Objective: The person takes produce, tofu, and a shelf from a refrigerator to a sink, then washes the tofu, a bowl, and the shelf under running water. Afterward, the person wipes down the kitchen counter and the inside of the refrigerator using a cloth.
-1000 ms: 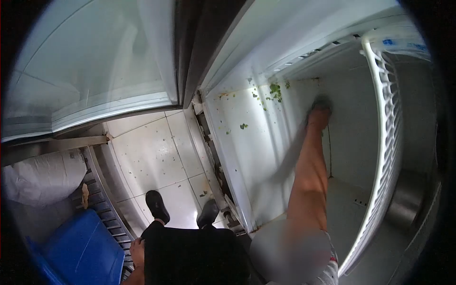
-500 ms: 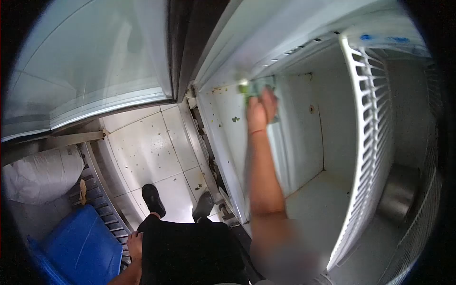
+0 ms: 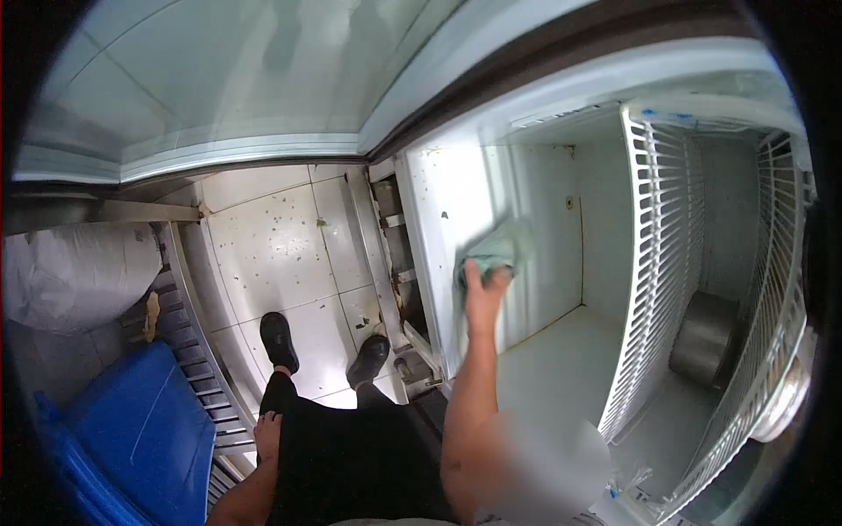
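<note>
My right hand point(image 3: 484, 294) is closed on a pale green cloth point(image 3: 502, 248), slightly blurred, which presses on the white inner surface point(image 3: 548, 188) of an open refrigerator. A dark green scrap point(image 3: 445, 215) clings to that surface near the front edge, with smaller specks around it. Low in the view, my left hand point(image 3: 267, 434) lies on my leg in black clothing point(image 3: 351, 456). Its fingers look laid flat and hold nothing that I can see.
A white wire rack point(image 3: 653, 280) stands right of my right arm, with a metal pot point(image 3: 704, 337) beyond it. The refrigerator door point(image 3: 254, 79) hangs open at upper left. Green bits dot the tiled floor point(image 3: 272, 263). A blue plastic container point(image 3: 140, 430) sits on a slatted metal rack point(image 3: 189, 368).
My right hand has drawn the cloth nearer to me along the inner surface. The green bits beside the cloth no longer show there. My view has shifted; my left hand stays at my leg.
</note>
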Available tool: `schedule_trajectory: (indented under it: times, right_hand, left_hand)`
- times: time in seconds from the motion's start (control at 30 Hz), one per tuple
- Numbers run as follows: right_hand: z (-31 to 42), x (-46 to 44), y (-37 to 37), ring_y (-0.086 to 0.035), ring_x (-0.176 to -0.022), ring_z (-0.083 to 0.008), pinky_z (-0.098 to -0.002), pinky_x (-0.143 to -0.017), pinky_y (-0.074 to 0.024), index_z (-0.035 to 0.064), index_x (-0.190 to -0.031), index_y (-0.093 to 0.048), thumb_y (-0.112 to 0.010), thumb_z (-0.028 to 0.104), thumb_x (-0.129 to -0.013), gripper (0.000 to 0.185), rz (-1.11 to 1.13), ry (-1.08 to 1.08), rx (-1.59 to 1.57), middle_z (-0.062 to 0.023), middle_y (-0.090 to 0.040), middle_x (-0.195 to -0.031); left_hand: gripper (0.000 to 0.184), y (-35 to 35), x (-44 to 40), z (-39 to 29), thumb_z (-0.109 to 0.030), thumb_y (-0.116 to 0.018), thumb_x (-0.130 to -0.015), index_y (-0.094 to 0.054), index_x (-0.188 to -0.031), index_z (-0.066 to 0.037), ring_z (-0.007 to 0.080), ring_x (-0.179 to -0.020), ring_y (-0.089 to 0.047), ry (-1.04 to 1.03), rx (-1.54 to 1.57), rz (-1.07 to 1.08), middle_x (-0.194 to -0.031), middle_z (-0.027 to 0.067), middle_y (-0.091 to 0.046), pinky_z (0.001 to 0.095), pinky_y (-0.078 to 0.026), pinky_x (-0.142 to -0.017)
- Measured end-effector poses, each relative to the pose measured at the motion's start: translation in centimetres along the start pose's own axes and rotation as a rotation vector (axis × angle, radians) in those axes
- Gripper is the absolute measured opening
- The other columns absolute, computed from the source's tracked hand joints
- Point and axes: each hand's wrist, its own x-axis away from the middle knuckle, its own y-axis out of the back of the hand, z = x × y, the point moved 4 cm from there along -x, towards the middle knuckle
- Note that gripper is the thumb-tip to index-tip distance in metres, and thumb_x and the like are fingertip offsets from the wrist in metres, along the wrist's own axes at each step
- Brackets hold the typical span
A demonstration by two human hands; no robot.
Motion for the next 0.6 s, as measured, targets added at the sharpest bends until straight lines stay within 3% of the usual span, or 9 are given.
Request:
schedule_trajectory:
  times: [0.03,0.1,0.2,0.27,0.33,0.4,0.47,0.57,0.6]
  right_hand:
    - [2.8,0.0,-1.0,-0.020,-0.133,-0.0409,-0.0454,-0.110,-0.0155,-0.0049,-0.127,-0.043,-0.063,0.055,-0.075,0.082,0.088,-0.085,0.397,-0.0305,-0.031,-0.137]
    - [5.3,-2.3,-4.2,-0.025,-0.131,-0.0419,-0.0478,-0.109,-0.0172,-0.0048,-0.126,-0.045,-0.060,0.056,-0.077,0.079,-0.166,0.079,0.342,-0.0304,-0.035,-0.135]
    - [13.2,-6.4,-10.3,-0.044,-0.116,-0.0409,-0.0484,-0.099,-0.0333,-0.0028,-0.118,-0.053,-0.065,0.028,-0.073,0.056,-0.155,0.429,0.085,-0.0227,-0.054,-0.120]
    - [18.2,-4.4,-9.9,-0.049,-0.110,-0.0384,-0.0419,-0.095,-0.0374,-0.0002,-0.118,-0.053,-0.061,0.021,-0.075,0.049,-0.044,0.134,0.026,-0.0224,-0.056,-0.115]
    - [17.3,-2.9,-9.2,-0.052,-0.106,-0.0328,-0.0379,-0.095,-0.0374,0.0009,-0.121,-0.052,-0.058,0.014,-0.077,0.046,0.167,0.146,-0.450,-0.0208,-0.057,-0.112]
    - [16.3,0.8,-6.5,-0.052,-0.104,-0.0270,-0.0340,-0.095,-0.0372,-0.0023,-0.122,-0.050,-0.057,0.012,-0.081,0.044,0.380,0.077,-0.703,-0.0182,-0.056,-0.114]
    - [15.6,3.9,-0.8,-0.053,-0.102,-0.0192,-0.0313,-0.092,-0.0396,-0.0025,-0.120,-0.050,-0.054,0.014,-0.085,0.039,0.114,0.126,-0.690,-0.0101,-0.055,-0.116]
    - [8.7,6.4,2.8,-0.048,-0.111,-0.0253,-0.0364,-0.099,-0.0353,-0.0042,-0.121,-0.049,-0.057,0.022,-0.087,0.044,0.098,-0.066,-0.745,-0.0159,-0.051,-0.120]
    - [5.4,7.1,1.9,-0.042,-0.118,-0.0319,-0.0389,-0.102,-0.0303,-0.0048,-0.118,-0.050,-0.060,0.025,-0.085,0.046,0.143,0.089,-0.333,-0.0211,-0.050,-0.121]
  left_hand:
    - [0.028,-0.3,0.0,0.4,-0.017,-0.050,-0.082,-0.060,-0.107,-0.013,0.0255,-0.107,-0.052,-0.003,0.016,0.001,-0.119,0.0055,-0.053,0.0409,-0.046,-0.085]
    - [0.028,-2.3,0.3,1.9,-0.016,-0.050,-0.082,-0.060,-0.108,-0.013,0.0252,-0.108,-0.052,-0.020,0.027,-0.030,-0.119,0.0052,-0.052,0.0400,-0.046,-0.085]
    - [0.030,-5.9,0.1,4.6,-0.016,-0.050,-0.082,-0.059,-0.110,-0.013,0.0244,-0.109,-0.051,-0.008,-0.005,0.002,-0.120,0.0046,-0.051,0.0385,-0.047,-0.085]
    - [0.030,-6.4,0.5,4.7,-0.016,-0.050,-0.083,-0.058,-0.111,-0.012,0.0243,-0.110,-0.050,-0.078,-0.012,-0.101,-0.120,0.0041,-0.051,0.0392,-0.046,-0.086]
    - [0.030,-3.4,0.8,3.0,-0.016,-0.050,-0.083,-0.058,-0.111,-0.012,0.0244,-0.110,-0.050,-0.033,0.031,-0.062,-0.120,0.0044,-0.052,0.0395,-0.047,-0.086]
    - [0.029,-2.2,1.1,2.4,-0.016,-0.050,-0.083,-0.058,-0.111,-0.012,0.0245,-0.111,-0.050,0.016,0.072,-0.019,-0.120,0.0048,-0.052,0.0398,-0.047,-0.086]
    - [0.029,-2.3,0.5,2.8,-0.017,-0.050,-0.083,-0.059,-0.110,-0.011,0.0254,-0.111,-0.050,0.002,0.083,-0.003,-0.120,0.0062,-0.053,0.0404,-0.047,-0.085]
    - [0.028,-4.7,-0.2,4.4,-0.018,-0.050,-0.083,-0.059,-0.108,-0.011,0.0259,-0.109,-0.051,-0.079,0.038,-0.086,-0.118,0.0070,-0.054,0.0406,-0.046,-0.085]
    - [0.028,-3.9,-0.1,3.9,-0.018,-0.050,-0.083,-0.059,-0.108,-0.011,0.0259,-0.109,-0.051,-0.080,0.040,-0.085,-0.118,0.0070,-0.054,0.0406,-0.046,-0.085]
